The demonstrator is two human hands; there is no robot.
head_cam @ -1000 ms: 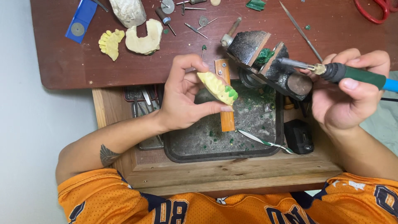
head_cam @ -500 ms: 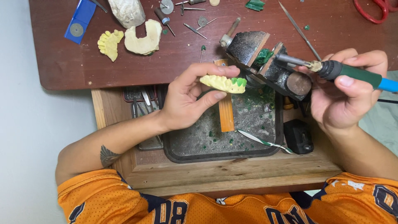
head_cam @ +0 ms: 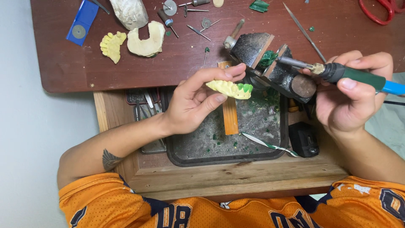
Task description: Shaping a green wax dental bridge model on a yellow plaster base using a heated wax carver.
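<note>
Yellow dental cast (head_cam: 230, 88), green wax at one end, pinched in left hand (head_cam: 192, 103) above dark tray (head_cam: 185, 158). Right hand (head_cam: 350, 99) closed on green-handled heated tool (head_cam: 337, 72), metal tip near dark block (head_cam: 270, 63). Wax-shaping step, judged. Next: tip to green wax, steady touch needed. Spare casts (head_cam: 135, 41) on brown worktop (head_cam: 67, 67).

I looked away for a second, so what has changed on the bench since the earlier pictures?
The left hand turned the yellow dental cast from slanted to level and raised it slightly toward the small vise. It kept its hold. The right hand kept the green-handled tool in place, and the casts on the table stayed put.
</note>
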